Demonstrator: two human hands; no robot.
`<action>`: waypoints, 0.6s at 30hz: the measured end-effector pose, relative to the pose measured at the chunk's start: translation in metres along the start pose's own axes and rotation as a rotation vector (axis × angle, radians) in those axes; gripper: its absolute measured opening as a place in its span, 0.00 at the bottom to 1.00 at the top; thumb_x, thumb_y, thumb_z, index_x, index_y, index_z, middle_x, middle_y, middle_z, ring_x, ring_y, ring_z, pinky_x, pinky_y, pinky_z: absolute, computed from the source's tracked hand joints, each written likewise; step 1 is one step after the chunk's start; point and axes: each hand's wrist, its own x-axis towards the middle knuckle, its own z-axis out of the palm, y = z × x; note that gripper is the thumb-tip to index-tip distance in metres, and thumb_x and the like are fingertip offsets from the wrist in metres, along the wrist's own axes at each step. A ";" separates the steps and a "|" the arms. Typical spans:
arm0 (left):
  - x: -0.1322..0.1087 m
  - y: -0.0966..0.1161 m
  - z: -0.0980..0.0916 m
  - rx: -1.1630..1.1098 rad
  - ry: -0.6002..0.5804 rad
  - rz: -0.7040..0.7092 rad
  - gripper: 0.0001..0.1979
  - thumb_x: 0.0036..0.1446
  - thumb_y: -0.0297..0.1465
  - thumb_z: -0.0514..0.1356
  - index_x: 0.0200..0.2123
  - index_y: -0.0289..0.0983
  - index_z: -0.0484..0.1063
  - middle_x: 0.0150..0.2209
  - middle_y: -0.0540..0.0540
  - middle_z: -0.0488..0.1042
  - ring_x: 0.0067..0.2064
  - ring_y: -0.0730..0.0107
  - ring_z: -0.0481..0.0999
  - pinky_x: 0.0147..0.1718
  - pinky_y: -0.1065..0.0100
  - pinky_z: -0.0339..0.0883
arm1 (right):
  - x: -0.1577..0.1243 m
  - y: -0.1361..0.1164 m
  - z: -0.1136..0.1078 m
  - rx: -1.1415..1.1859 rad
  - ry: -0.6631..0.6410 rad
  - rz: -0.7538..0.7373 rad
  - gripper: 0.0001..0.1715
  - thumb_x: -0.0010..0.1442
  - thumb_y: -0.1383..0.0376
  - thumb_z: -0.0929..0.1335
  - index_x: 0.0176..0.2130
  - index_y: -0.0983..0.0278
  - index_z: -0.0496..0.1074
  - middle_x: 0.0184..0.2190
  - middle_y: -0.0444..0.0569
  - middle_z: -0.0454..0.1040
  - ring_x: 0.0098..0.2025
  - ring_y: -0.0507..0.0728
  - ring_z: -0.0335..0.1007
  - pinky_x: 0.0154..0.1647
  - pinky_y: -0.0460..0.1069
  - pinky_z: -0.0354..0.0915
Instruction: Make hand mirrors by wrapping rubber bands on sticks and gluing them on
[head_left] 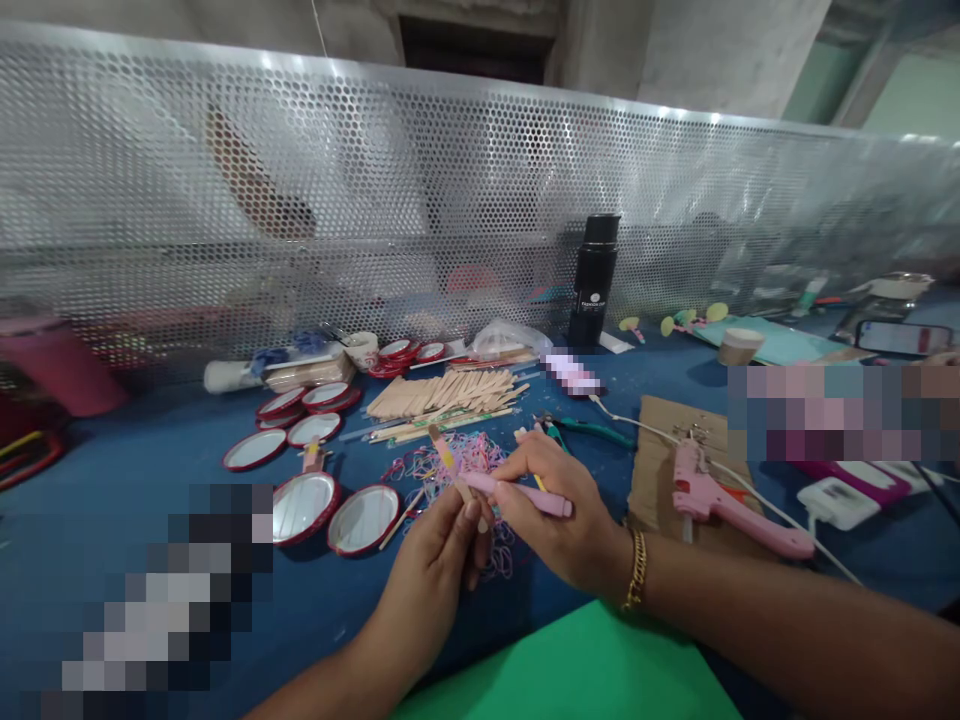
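My left hand (435,550) pinches a wooden craft stick (442,448) whose upper part shows yellow and pink colouring. My right hand (562,505) grips a pink marker (553,500) like a pen, its front end touching or very close to the stick. Both hands meet above a tangle of pink and purple strings (480,452) on the blue table. Just behind lies a heap of plain craft sticks (442,393). Left of my left hand are round red-rimmed mirrors (365,520), with several more stacked farther back.
A pink glue gun (705,490) rests on cardboard (649,480) at the right. Green-handled pliers (600,432) lie behind my right hand. A green sheet (577,670) is in front of me. A black bottle (592,290) stands before the perforated metal screen (360,180).
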 end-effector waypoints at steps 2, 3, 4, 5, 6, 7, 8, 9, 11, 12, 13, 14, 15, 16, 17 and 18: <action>0.000 0.000 0.000 -0.008 0.002 -0.008 0.15 0.64 0.42 0.50 0.29 0.39 0.63 0.21 0.55 0.63 0.20 0.76 0.59 0.19 0.74 0.54 | 0.001 0.000 0.000 0.000 0.044 0.008 0.04 0.58 0.70 0.66 0.32 0.62 0.69 0.27 0.42 0.71 0.32 0.53 0.66 0.46 0.52 0.61; 0.000 0.000 0.000 -0.011 0.002 -0.009 0.15 0.64 0.42 0.50 0.29 0.39 0.63 0.21 0.55 0.63 0.20 0.77 0.59 0.19 0.74 0.54 | 0.001 0.000 0.000 0.001 0.057 0.012 0.04 0.58 0.69 0.66 0.32 0.62 0.69 0.27 0.42 0.71 0.32 0.53 0.67 0.45 0.52 0.62; 0.000 0.001 0.000 -0.012 0.002 -0.007 0.16 0.64 0.42 0.51 0.29 0.39 0.63 0.21 0.55 0.62 0.20 0.77 0.59 0.18 0.74 0.54 | 0.000 0.000 0.000 0.003 0.059 0.012 0.03 0.58 0.69 0.66 0.32 0.62 0.69 0.27 0.42 0.71 0.33 0.53 0.67 0.45 0.52 0.62; 0.000 0.001 0.000 -0.011 0.001 -0.003 0.16 0.64 0.42 0.51 0.28 0.39 0.63 0.21 0.55 0.62 0.20 0.77 0.59 0.19 0.74 0.54 | 0.000 0.000 0.000 0.005 0.048 0.009 0.03 0.59 0.69 0.66 0.32 0.61 0.70 0.28 0.42 0.71 0.33 0.53 0.67 0.46 0.53 0.62; 0.000 0.001 0.000 -0.008 -0.001 0.000 0.16 0.63 0.42 0.51 0.28 0.39 0.63 0.21 0.55 0.62 0.20 0.77 0.59 0.19 0.74 0.54 | -0.001 0.000 0.000 0.007 0.028 0.005 0.03 0.59 0.68 0.66 0.32 0.61 0.70 0.28 0.43 0.72 0.34 0.54 0.68 0.47 0.53 0.61; 0.000 0.001 0.000 -0.005 -0.001 0.003 0.16 0.63 0.43 0.51 0.28 0.39 0.63 0.21 0.55 0.62 0.20 0.76 0.59 0.19 0.74 0.54 | -0.001 0.000 0.001 0.007 0.006 0.000 0.03 0.59 0.68 0.67 0.32 0.61 0.70 0.29 0.43 0.73 0.35 0.54 0.68 0.48 0.53 0.61; 0.000 0.000 0.000 -0.001 -0.001 0.006 0.16 0.63 0.43 0.51 0.28 0.39 0.63 0.21 0.55 0.62 0.20 0.76 0.59 0.19 0.74 0.54 | -0.001 0.001 0.001 0.006 -0.008 -0.004 0.03 0.59 0.67 0.67 0.32 0.61 0.70 0.29 0.43 0.73 0.35 0.54 0.68 0.48 0.53 0.61; 0.000 0.000 0.000 0.003 -0.003 0.007 0.16 0.63 0.43 0.51 0.28 0.39 0.63 0.21 0.55 0.62 0.20 0.76 0.59 0.19 0.74 0.54 | -0.002 0.001 0.001 0.004 -0.011 -0.006 0.03 0.59 0.67 0.67 0.32 0.61 0.70 0.29 0.43 0.73 0.35 0.54 0.68 0.48 0.53 0.61; 0.000 0.000 0.000 -0.002 -0.005 0.001 0.16 0.63 0.43 0.52 0.28 0.39 0.63 0.21 0.55 0.62 0.20 0.76 0.59 0.19 0.74 0.55 | -0.001 0.001 0.001 -0.005 0.005 0.000 0.03 0.59 0.68 0.67 0.32 0.61 0.70 0.28 0.42 0.72 0.34 0.54 0.67 0.47 0.53 0.61; 0.000 0.000 0.000 -0.009 -0.004 -0.006 0.17 0.63 0.44 0.52 0.28 0.39 0.63 0.21 0.55 0.63 0.20 0.76 0.59 0.19 0.74 0.55 | -0.001 0.001 0.001 -0.008 0.023 0.004 0.04 0.59 0.68 0.66 0.32 0.61 0.70 0.27 0.42 0.71 0.33 0.53 0.67 0.46 0.53 0.61; 0.000 0.001 0.000 -0.018 -0.003 -0.012 0.17 0.62 0.44 0.52 0.28 0.39 0.63 0.21 0.55 0.63 0.20 0.76 0.59 0.19 0.74 0.55 | -0.001 0.001 0.000 -0.008 0.040 0.006 0.04 0.59 0.69 0.66 0.32 0.62 0.70 0.27 0.42 0.71 0.33 0.53 0.66 0.45 0.53 0.61; 0.000 0.001 0.000 -0.025 -0.003 -0.017 0.17 0.62 0.44 0.52 0.29 0.39 0.64 0.21 0.55 0.63 0.20 0.76 0.59 0.18 0.74 0.54 | 0.000 0.000 0.000 -0.005 0.055 0.008 0.04 0.59 0.69 0.66 0.32 0.62 0.70 0.26 0.42 0.70 0.32 0.53 0.66 0.44 0.52 0.61; 0.000 0.001 0.000 -0.028 -0.001 -0.018 0.17 0.62 0.45 0.52 0.29 0.39 0.64 0.21 0.55 0.63 0.19 0.76 0.59 0.18 0.74 0.54 | 0.000 0.000 0.000 -0.002 0.062 0.009 0.04 0.59 0.68 0.66 0.32 0.62 0.70 0.27 0.42 0.71 0.32 0.53 0.66 0.44 0.52 0.61; 0.000 0.002 0.000 -0.026 0.002 -0.016 0.17 0.62 0.44 0.52 0.28 0.39 0.63 0.21 0.55 0.63 0.19 0.76 0.59 0.19 0.74 0.54 | 0.000 -0.001 -0.001 0.001 0.058 0.009 0.04 0.59 0.68 0.66 0.32 0.62 0.70 0.27 0.42 0.71 0.33 0.53 0.66 0.44 0.52 0.61; 0.000 0.002 0.000 -0.020 0.004 -0.012 0.17 0.62 0.44 0.52 0.28 0.39 0.63 0.20 0.55 0.62 0.19 0.76 0.59 0.19 0.74 0.54 | 0.001 -0.001 -0.001 0.004 0.043 0.007 0.04 0.60 0.68 0.66 0.32 0.62 0.70 0.27 0.43 0.71 0.33 0.53 0.66 0.44 0.52 0.61; -0.001 0.002 0.000 -0.013 0.006 -0.006 0.17 0.63 0.44 0.52 0.28 0.39 0.64 0.20 0.55 0.62 0.20 0.76 0.59 0.19 0.74 0.54 | 0.001 -0.002 -0.001 0.005 0.023 0.005 0.05 0.60 0.68 0.66 0.31 0.62 0.70 0.27 0.43 0.72 0.33 0.53 0.67 0.44 0.52 0.61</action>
